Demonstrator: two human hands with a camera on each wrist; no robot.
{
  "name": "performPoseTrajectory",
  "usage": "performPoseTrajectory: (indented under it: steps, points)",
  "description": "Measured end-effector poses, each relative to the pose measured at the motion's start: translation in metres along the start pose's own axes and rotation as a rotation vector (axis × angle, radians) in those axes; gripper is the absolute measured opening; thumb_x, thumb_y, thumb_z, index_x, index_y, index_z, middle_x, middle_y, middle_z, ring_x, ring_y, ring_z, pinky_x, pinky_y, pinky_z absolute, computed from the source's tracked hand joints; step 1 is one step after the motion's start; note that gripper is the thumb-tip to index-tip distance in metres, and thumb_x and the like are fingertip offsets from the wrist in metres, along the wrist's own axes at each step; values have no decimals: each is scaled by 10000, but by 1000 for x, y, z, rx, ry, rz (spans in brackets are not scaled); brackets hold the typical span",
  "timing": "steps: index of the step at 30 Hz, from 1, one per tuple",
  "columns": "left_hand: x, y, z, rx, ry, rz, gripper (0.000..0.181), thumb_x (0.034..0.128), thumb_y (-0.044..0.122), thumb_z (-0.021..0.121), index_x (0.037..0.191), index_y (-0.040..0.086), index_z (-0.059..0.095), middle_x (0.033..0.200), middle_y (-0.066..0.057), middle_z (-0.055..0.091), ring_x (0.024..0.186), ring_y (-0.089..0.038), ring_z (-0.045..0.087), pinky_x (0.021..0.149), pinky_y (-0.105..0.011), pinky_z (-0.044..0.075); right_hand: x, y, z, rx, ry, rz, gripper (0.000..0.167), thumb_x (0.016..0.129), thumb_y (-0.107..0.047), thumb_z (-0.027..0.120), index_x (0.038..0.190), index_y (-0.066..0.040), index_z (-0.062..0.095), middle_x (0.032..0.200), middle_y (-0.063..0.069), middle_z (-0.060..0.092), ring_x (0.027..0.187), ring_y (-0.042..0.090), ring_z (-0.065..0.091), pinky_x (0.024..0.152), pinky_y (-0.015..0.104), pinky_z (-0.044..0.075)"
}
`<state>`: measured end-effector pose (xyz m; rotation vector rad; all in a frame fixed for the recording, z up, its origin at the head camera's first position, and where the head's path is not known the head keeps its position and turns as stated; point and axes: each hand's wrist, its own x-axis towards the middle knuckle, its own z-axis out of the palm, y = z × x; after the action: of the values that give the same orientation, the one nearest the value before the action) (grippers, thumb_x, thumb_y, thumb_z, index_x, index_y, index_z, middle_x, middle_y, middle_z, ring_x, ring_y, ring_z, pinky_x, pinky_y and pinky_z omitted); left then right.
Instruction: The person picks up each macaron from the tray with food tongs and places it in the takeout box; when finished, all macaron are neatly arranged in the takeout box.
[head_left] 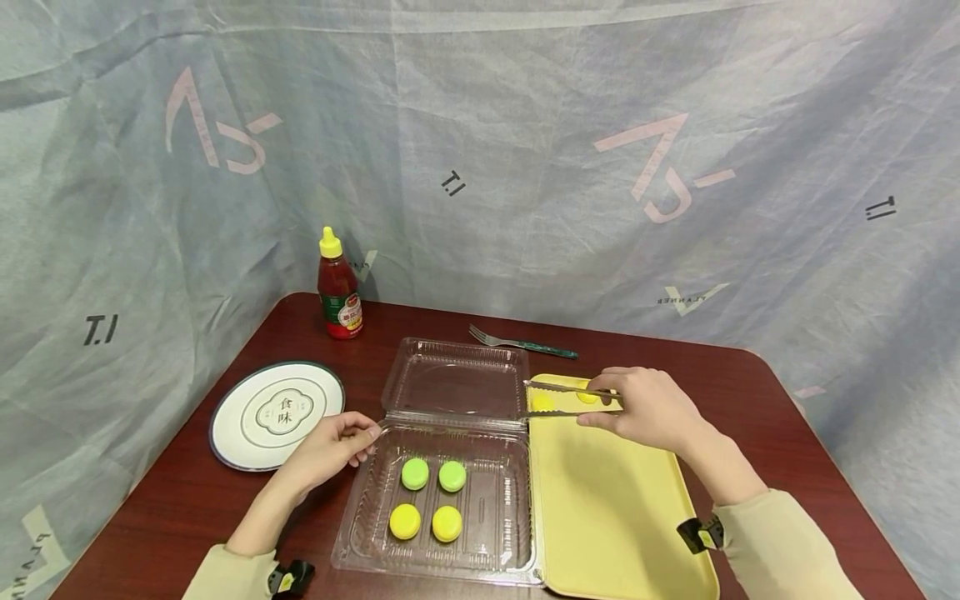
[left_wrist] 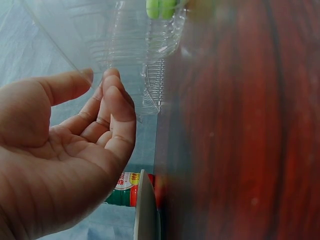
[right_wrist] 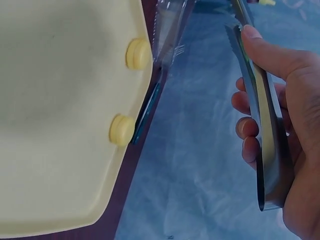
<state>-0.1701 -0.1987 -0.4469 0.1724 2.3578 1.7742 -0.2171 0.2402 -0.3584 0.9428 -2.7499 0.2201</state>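
A clear plastic container (head_left: 480, 546) lies with its lid (head_left: 457, 379) folded back. Two green macarons (head_left: 415, 474) and two yellow ones (head_left: 447, 524) sit in its base. My left hand (head_left: 333, 450) pinches the container's left edge near the hinge; in the left wrist view, the thumb and fingertips of this hand (left_wrist: 75, 135) meet at the clear rim. Metal tongs (right_wrist: 267, 135) are gripped in my right hand (head_left: 652, 408), their arms apart and nothing between the tips, over the far end of a yellow tray (head_left: 615, 508). Two yellow macarons (right_wrist: 138, 54) rest at that tray end.
A white plate (head_left: 247, 417) with a dark rim is at the left. Behind it stands a red sauce bottle (head_left: 339, 292) with a yellow cap. A fork (head_left: 525, 342) lies beyond the container and tray. Grey cloth (head_left: 525, 208) hangs behind the dark red table (head_left: 757, 417).
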Motion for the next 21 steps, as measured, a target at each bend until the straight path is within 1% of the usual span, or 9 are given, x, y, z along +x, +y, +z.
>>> performPoseTrajectory:
  steps: [4,10,16,19,21]
  points:
    - [0,0,0,4,-2,7,190,991,124,618,1039,-58,639,809,-80,626,702,-165,566,626,-278,520,-2,9,3,12,-1,37,375,800,-492,806,995,-178,747,843,-143,640,663,44,551,570,274,437]
    - [0,0,0,11,3,4,190,990,128,620,1037,-55,641,805,-76,626,700,-164,566,622,-268,516,-6,24,10,39,-19,100,380,790,-488,817,988,-170,753,862,-118,659,671,42,540,564,270,423]
    - [0,0,0,15,4,3,185,989,122,619,1038,-54,644,801,-72,623,700,-163,566,623,-267,516,-11,34,19,52,-47,167,359,788,-491,818,961,-184,747,835,-123,640,637,49,495,533,271,395]
    - [-1,0,0,18,3,4,183,990,117,615,1041,-55,644,802,-70,621,702,-165,566,626,-274,520,-12,38,24,49,-62,182,379,792,-491,813,970,-162,750,860,-98,663,666,80,542,541,292,420]
    - [-1,0,0,19,4,4,182,990,116,614,1042,-55,644,802,-70,620,702,-165,566,627,-279,523,-12,40,27,35,-70,185,397,794,-491,810,985,-149,752,893,-75,686,715,113,596,565,318,458]
